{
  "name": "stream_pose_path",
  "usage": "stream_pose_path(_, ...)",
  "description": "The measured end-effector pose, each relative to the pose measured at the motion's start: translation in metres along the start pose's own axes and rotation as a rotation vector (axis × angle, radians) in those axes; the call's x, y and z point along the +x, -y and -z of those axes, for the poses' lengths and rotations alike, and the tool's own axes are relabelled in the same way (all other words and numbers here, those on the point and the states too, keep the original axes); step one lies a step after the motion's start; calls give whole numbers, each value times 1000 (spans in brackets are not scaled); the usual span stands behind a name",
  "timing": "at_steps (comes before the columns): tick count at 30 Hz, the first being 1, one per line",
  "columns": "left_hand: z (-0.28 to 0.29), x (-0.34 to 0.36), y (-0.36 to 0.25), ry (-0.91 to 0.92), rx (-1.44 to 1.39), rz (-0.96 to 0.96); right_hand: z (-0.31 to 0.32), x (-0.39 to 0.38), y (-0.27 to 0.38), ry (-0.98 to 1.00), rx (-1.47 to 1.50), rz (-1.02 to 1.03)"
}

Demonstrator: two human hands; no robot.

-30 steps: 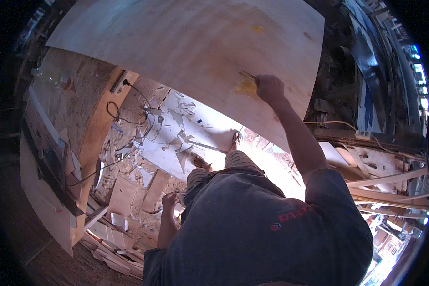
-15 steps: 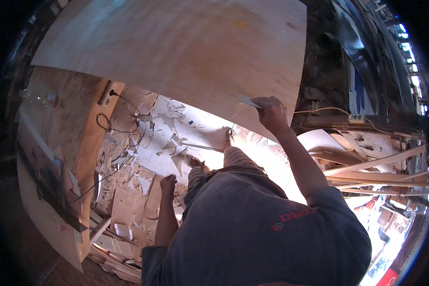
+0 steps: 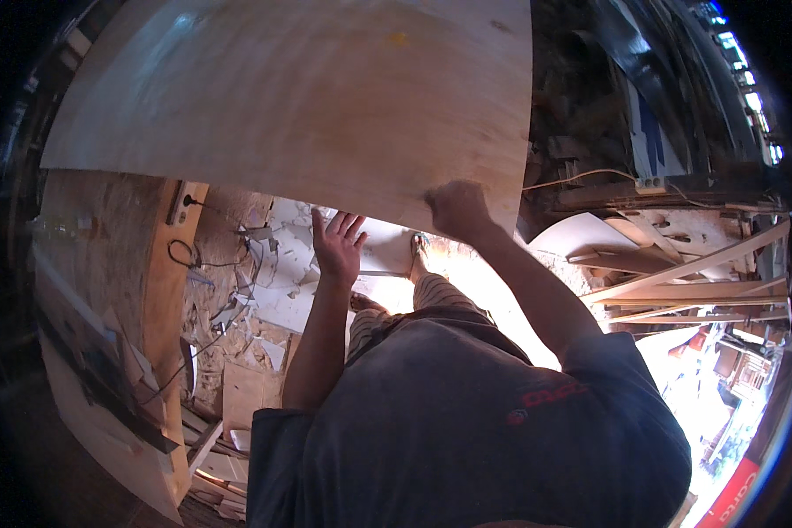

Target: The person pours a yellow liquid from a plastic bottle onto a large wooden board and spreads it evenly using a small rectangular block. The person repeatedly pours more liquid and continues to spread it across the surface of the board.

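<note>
A large sheet of plywood [image 3: 308,97] fills the upper part of the head view, its near edge running slantwise in front of me. My right hand [image 3: 462,209] is closed in a fist over the sheet's near right part; anything inside it is hidden, and the fingertips are slightly smeared by motion. My left hand [image 3: 338,246] is raised just below the near edge, palm showing and fingers spread, holding nothing. Its fingertips come close to the edge; whether they touch it I cannot tell.
A wooden beam with a power socket [image 3: 183,201] and cable stands at left. Offcuts and scraps [image 3: 277,255] litter the floor around my feet. Wooden strips [image 3: 695,299] lie piled at right, below a yellowish cord [image 3: 581,179] leading to another socket.
My left hand has risen from beside my leg to the sheet's edge and opened. My right hand has shifted left; the thin pale flat piece it held no longer shows. The view has shifted slightly.
</note>
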State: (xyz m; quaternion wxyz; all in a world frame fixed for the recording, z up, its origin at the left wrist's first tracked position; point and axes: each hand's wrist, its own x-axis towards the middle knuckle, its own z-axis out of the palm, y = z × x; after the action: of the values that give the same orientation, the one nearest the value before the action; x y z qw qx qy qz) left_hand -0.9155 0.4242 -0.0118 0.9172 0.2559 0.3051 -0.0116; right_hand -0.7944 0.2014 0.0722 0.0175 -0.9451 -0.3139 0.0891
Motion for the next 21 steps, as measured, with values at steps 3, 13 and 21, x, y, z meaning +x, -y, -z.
stream_pose_path(3, -2, -10, -3, 28, -8, -4, 15, -35, 18, 112, 129, 111)
stream_pose_path(13, -4, -15, 21, 51, 36, 102, 25, -66, -89, -266, 60, 4)
stream_pose_path(21, -20, -15, 34, 109, 16, 121, 21, -36, -94, -123, -87, -118)
